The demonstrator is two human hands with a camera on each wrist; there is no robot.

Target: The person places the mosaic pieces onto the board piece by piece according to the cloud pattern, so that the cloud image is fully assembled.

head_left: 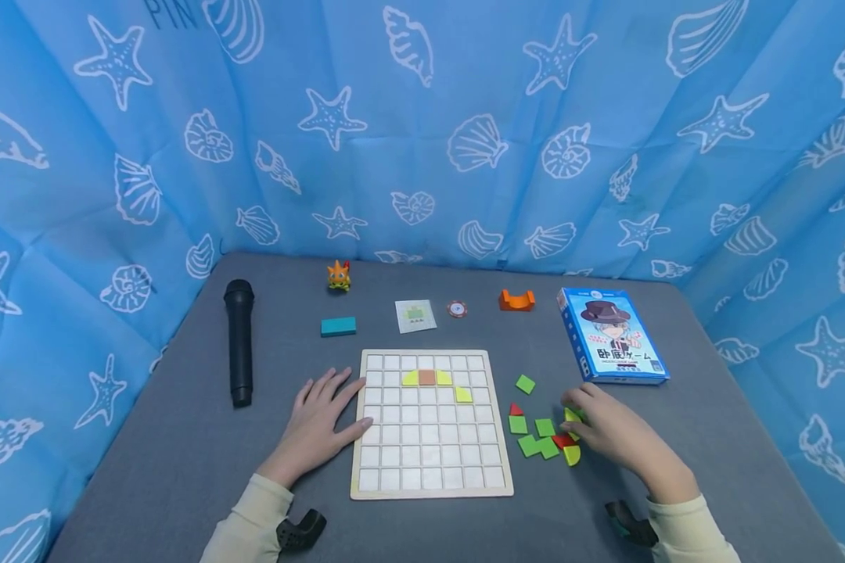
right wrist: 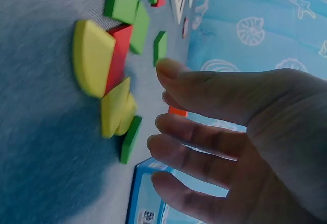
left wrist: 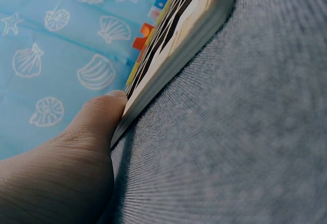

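Observation:
A wooden grid board (head_left: pixel 357 438) lies in the middle of the grey table. On its upper rows sit two yellow curved pieces (head_left: pixel 411 378), an orange square (head_left: pixel 426 377) and a yellow-green piece (head_left: pixel 463 395). My left hand (head_left: pixel 327 414) lies flat on the table, its thumb (left wrist: pixel 94 119) against the board's left edge (left wrist: pixel 173 60). Right of the board lies a loose pile of green squares (head_left: pixel 517 424), red pieces (head_left: pixel 515 409) and yellow pieces (head_left: pixel 572 455). My right hand (head_left: pixel 591 422) hovers at this pile with relaxed fingers (right wrist: pixel 204 132), close to a yellow piece (right wrist: pixel 92 55) and holding nothing.
A black microphone (head_left: pixel 239 340) lies at the left. Along the back are an orange toy (head_left: pixel 339 275), a teal block (head_left: pixel 338 326), a small card (head_left: pixel 415 315), a round token (head_left: pixel 456 308) and an orange arch block (head_left: pixel 517 300). A blue game box (head_left: pixel 611 335) lies at the right. Blue shell-print cloth walls the table.

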